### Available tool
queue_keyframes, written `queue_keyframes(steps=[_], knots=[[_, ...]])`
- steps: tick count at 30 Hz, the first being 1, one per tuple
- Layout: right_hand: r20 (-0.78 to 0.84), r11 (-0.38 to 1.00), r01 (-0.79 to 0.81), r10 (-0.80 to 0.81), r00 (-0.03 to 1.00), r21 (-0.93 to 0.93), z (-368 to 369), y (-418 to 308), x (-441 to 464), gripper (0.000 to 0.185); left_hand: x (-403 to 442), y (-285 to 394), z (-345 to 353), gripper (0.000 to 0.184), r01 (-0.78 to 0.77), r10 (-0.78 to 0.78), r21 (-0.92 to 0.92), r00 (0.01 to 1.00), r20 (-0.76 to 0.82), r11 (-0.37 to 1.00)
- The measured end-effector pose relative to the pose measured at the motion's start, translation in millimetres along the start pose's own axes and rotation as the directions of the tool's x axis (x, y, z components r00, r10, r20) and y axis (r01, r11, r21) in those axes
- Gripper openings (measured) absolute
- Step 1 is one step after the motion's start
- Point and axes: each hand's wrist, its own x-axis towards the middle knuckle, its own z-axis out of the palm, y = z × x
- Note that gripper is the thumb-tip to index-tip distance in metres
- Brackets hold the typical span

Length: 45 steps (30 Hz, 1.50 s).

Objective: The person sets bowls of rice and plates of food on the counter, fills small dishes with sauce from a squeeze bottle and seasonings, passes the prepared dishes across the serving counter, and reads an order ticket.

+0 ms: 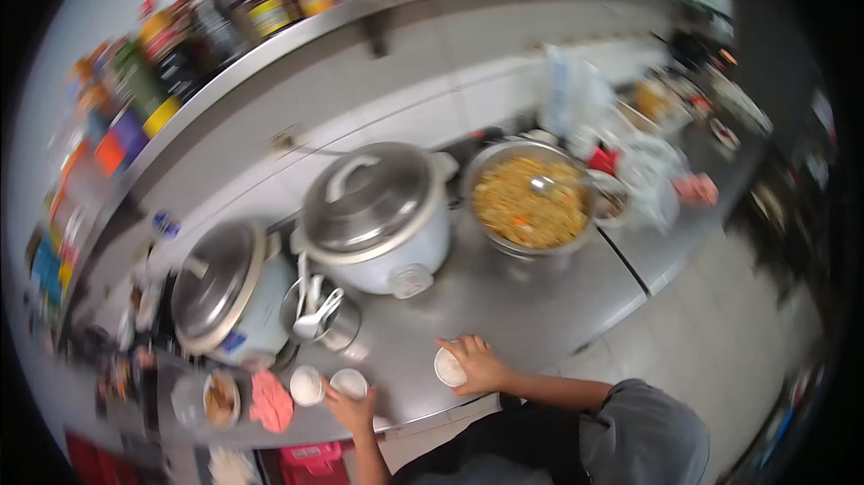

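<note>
My right hand (477, 368) is closed around a small white cup (450, 367) with something white in it, perhaps rice, above the counter's front edge. To the left, my left hand (352, 410) has its fingers around the near side of another white cup (348, 382), whose contents I cannot make out. A third white cup (307, 386), filled with something white, stands just left of that hand. Beside it lies a crumpled pink cloth (271, 402). Behind the cups is a metal pot (339, 327) holding white ladles or scoops (317, 314).
Two lidded rice cookers (373, 242) (229, 291) stand along the wall. A large metal bowl of fried noodles or rice (531, 202) with a spoon is at right. Plastic bags (643, 179) lie beyond it. Bottles crowd the overhead shelf (297, 31). A food container (220, 398) sits far left.
</note>
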Motion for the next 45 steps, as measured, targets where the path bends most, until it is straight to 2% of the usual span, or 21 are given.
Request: queue_keyframes(steps=[2,3,5,8,11,12,15,16,19,20,27,31,36,39,40,45], knots=[[-0.082,0.992,-0.11,0.115,0.99,0.062,7,-30,-15,0.11,29,-22,-17,0.125,-0.034,0.035,0.032,0.999,-0.036,0.999],[-0.233,0.997,-0.071,0.072,0.97,0.016,-18,22,-8,0.11,47,21,31,0.125,-0.077,0.07,-0.048,0.989,-0.131,0.996],[-0.271,0.985,-0.154,0.169,0.948,0.077,-7,11,-62,0.112,29,6,15,0.125,-0.034,0.034,0.004,0.996,-0.08,0.999],[-0.243,0.93,-0.361,0.368,0.898,0.074,-29,12,-154,0.113,-22,-14,38,0.126,-0.116,0.111,-0.048,0.99,-0.084,0.992],[-0.345,0.885,-0.455,0.46,0.818,0.1,-39,27,-188,0.113,-39,27,32,0.123,-0.215,0.211,-0.035,0.973,-0.092,0.976],[-0.384,0.866,-0.488,0.49,0.782,0.111,-42,32,-200,0.113,-49,46,25,0.122,-0.175,0.176,-0.057,0.984,0.011,0.983],[-0.466,0.807,-0.568,0.57,0.677,0.162,-51,50,-238,0.113,-83,94,23,0.121,-0.373,0.39,-0.167,0.917,0.084,0.913],[-0.476,0.785,-0.59,0.598,0.645,0.188,-58,54,-254,0.113,-100,117,23,0.122,-0.391,0.413,-0.179,0.905,0.106,0.903],[-0.536,0.728,-0.651,0.646,0.544,0.216,-77,70,-301,0.113,-140,168,48,0.126,-0.541,0.641,-0.421,0.755,0.138,0.728],[-0.562,0.71,-0.671,0.652,0.509,0.216,-89,80,-320,0.113,-171,212,36,0.126,-0.294,0.528,-0.531,0.767,0.366,0.795],[-0.711,0.676,-0.678,0.626,0.32,0.29,-145,149,-454,0.112,-322,367,93,0.127,-0.358,0.794,-0.731,0.446,0.413,0.581],[-0.751,0.647,-0.704,0.611,0.25,0.293,-182,187,-519,0.113,-406,456,111,0.127,-0.419,0.874,-0.768,0.279,0.398,0.484],[-0.762,0.604,-0.739,0.617,0.198,0.297,-232,230,-594,0.113,-495,539,130,0.129,-0.443,0.915,-0.802,0.147,0.376,0.401],[-0.752,0.571,-0.75,0.641,0.152,0.335,-250,266,-623,0.114,-529,572,155,0.129,-0.421,0.899,-0.803,0.08,0.43,0.422],[-0.749,0.566,-0.745,0.648,0.137,0.354,-254,280,-629,0.115,-537,578,166,0.132,-0.474,0.903,-0.785,0.059,0.425,0.4],[-0.748,0.529,-0.756,0.659,0.079,0.386,-294,345,-668,0.116,-584,637,201,0.13,-0.48,0.833,-0.743,-0.046,0.552,0.466]])
